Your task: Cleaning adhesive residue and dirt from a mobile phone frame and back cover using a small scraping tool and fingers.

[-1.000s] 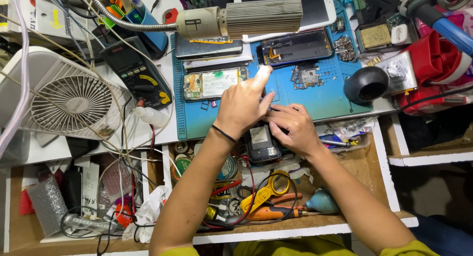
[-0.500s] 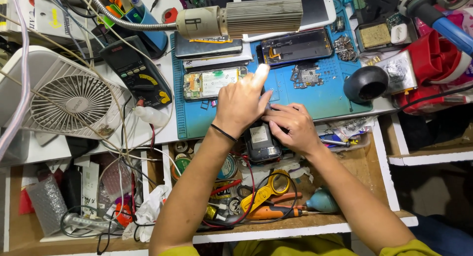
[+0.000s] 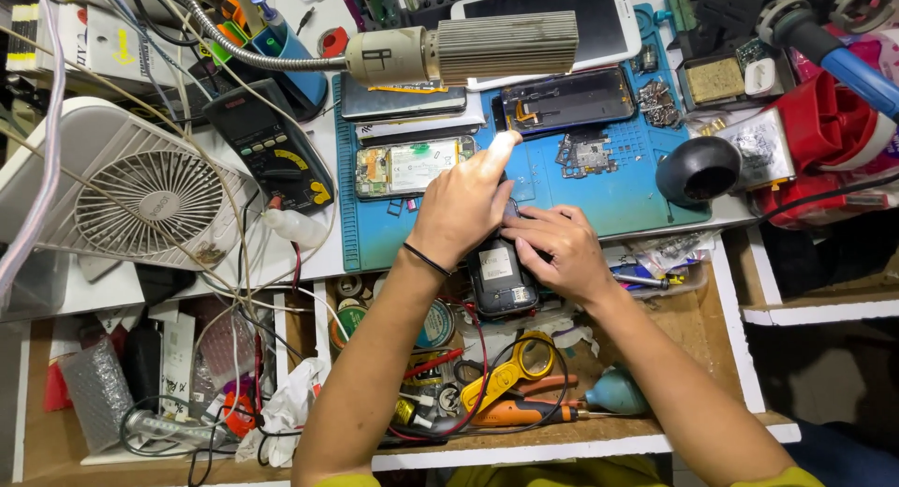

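nothing has moved: both hands, left (image 3: 461,206) and right (image 3: 554,248), keep a closed grip on the small dark phone (image 3: 501,279) beside the blue mat (image 3: 562,183).

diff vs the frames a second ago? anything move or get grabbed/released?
No visible change. The left hand and right hand stay together on the small dark phone at the front edge of the blue mat, left index finger still raised. Nothing was picked up or let go. The fan, multimeter and yellow-handled scissors lie where they were.
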